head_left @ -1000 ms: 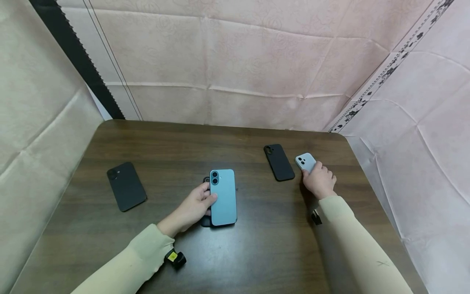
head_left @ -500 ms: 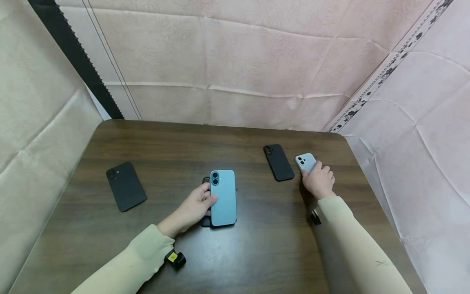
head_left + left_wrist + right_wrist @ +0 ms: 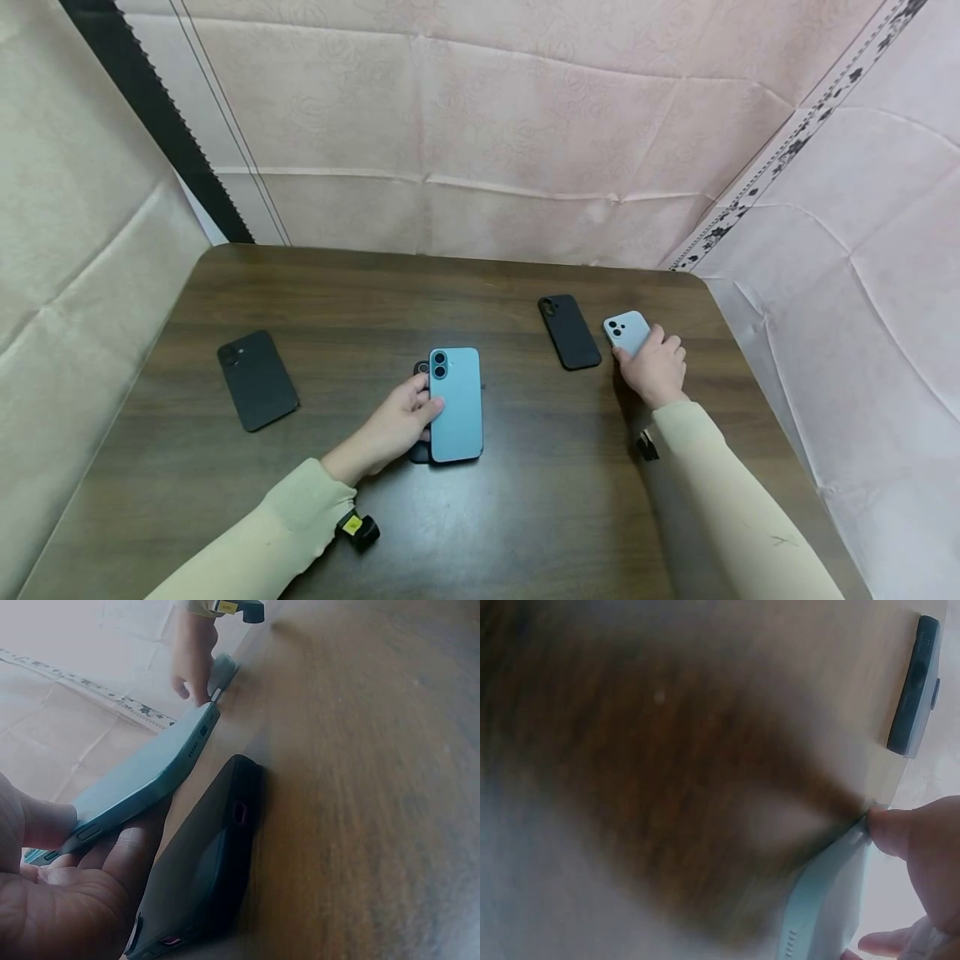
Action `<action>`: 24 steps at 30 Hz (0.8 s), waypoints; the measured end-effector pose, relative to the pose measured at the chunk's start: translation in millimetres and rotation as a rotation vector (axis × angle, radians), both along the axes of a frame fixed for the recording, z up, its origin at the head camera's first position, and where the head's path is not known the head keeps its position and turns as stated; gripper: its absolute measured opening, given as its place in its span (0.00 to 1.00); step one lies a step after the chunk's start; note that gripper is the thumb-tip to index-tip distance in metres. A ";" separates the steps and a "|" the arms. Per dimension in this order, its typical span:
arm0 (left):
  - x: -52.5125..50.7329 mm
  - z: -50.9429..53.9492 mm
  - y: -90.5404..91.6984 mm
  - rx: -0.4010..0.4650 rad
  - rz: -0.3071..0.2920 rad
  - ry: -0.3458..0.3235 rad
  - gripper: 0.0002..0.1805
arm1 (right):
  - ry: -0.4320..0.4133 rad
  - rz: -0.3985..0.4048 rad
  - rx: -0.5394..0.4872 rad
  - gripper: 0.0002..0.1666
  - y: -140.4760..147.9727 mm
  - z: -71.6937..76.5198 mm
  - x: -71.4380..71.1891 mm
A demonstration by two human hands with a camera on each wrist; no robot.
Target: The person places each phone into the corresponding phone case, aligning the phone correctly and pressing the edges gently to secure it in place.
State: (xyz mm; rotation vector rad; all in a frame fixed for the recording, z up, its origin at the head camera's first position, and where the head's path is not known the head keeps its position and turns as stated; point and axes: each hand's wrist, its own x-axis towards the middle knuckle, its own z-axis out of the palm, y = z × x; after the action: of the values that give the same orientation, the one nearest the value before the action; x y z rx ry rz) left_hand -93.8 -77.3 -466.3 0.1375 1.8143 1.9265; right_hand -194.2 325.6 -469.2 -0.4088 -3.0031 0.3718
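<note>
My left hand (image 3: pixel 399 422) pinches the left long edge of a blue phone (image 3: pixel 457 408), thumb on its upper face and fingers beneath. A black phone case (image 3: pixel 206 855) lies on the table below and partly behind it; the left wrist view shows a gap between the two. I cannot tell whether that case holds a phone. At the right, my right hand (image 3: pixel 654 372) grips a light blue phone (image 3: pixel 627 330) by its lower part, thumb on the left edge and fingers on the right. The hand hides the phone's lower end in the head view.
Just left of the light blue phone lies a black phone case (image 3: pixel 570 332) with a camera cutout. A dark phone (image 3: pixel 258 381) rests at the left of the wooden table (image 3: pixel 337 308). Pale cloth (image 3: pixel 517 142) hangs behind and at both sides.
My right fingers have shifted very slightly, showing a little more of the light blue phone's upper end. The left hand and the blue phone stay almost still.
</note>
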 end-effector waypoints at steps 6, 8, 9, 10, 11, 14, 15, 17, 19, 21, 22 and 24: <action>0.4 -0.4 0.4 -0.003 0.000 0.003 0.21 | 0.027 0.025 0.033 0.50 1.7 3.0 -0.6; 0.5 -0.7 0.5 -0.007 0.001 0.004 0.21 | 0.030 0.034 0.036 0.50 2.6 4.6 -1.3; 0.6 -0.8 0.5 -0.010 0.002 0.004 0.21 | 0.032 0.037 0.032 0.49 3.0 5.6 -1.6; 0.7 -0.9 0.5 -0.014 0.004 0.004 0.21 | 0.032 0.037 0.026 0.49 3.5 6.9 -1.8; 0.7 -0.9 0.4 -0.017 0.004 0.005 0.21 | 0.030 0.037 0.018 0.49 4.0 8.0 -2.0; 0.9 -1.1 0.3 -0.024 0.005 0.006 0.20 | 0.009 0.025 -0.035 0.48 5.7 11.4 -2.3; 0.9 -1.1 0.2 -0.026 0.006 0.006 0.20 | 0.000 0.019 -0.054 0.48 6.2 12.7 -2.3; 0.9 -1.2 0.1 -0.028 0.005 0.005 0.20 | -0.022 0.008 -0.083 0.45 7.2 15.2 -2.8; 0.8 -1.5 -0.1 -0.031 0.007 0.005 0.20 | -0.035 0.000 -0.105 0.40 8.0 18.3 -3.3; 0.7 -1.8 -0.4 -0.032 0.009 0.005 0.20 | -0.037 -0.001 -0.120 0.36 7.6 22.4 -3.0; 0.7 -2.0 -0.5 -0.032 0.009 0.005 0.20 | -0.033 0.006 -0.127 0.33 7.9 24.3 -3.0; 0.5 -2.5 -0.7 -0.033 0.010 0.006 0.20 | -0.021 0.024 -0.148 0.29 7.5 29.1 -2.1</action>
State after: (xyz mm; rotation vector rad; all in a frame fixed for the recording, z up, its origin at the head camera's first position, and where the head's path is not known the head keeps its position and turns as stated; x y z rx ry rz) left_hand -93.2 -78.0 -468.8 0.1234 1.8528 1.9033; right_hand -196.4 333.1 -440.0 -0.3912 -3.0139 0.5977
